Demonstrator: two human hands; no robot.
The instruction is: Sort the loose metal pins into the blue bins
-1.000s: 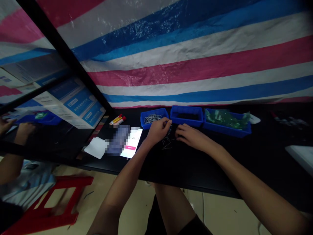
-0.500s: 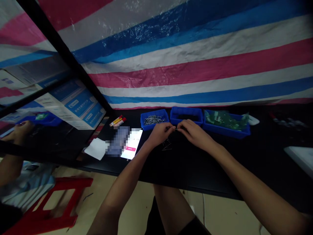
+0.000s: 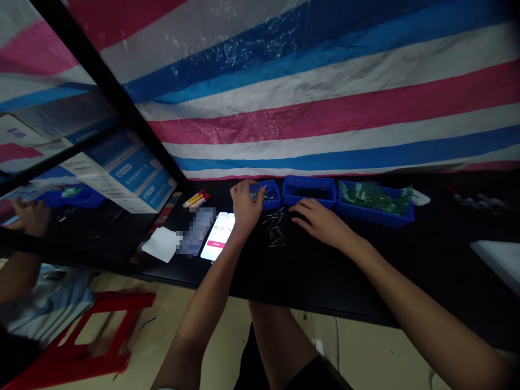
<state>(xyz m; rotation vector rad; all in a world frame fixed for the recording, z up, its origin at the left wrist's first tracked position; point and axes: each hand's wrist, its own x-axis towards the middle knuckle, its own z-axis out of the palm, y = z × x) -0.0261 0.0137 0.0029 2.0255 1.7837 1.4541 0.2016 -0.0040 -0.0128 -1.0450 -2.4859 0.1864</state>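
Observation:
My left hand [image 3: 246,206] is over the left blue bin [image 3: 278,201], its fingers and thumb apart above the thin, nail-like metal pins [image 3: 268,198] inside. The fingers partly hide the bin's contents. My right hand [image 3: 323,221] hovers at or rests on the black table just in front of the middle blue bin [image 3: 311,183], fingers loosely stretched with nothing visible in them. Between the hands, several loose metal pins [image 3: 275,227] lie scattered on the table.
On the right stands a blue bin [image 3: 377,215] of green plastic packets [image 3: 365,194]. A lit phone [image 3: 215,238], a white paper [image 3: 160,244] and glue-like tubes [image 3: 196,199] lie left. Beyond the black frame, another person's hand [image 3: 32,216] works.
My hands have parted from a pinch together over the table. The left has moved up and left to the pin bin; the right has drawn slightly lower, its fingers loosened.

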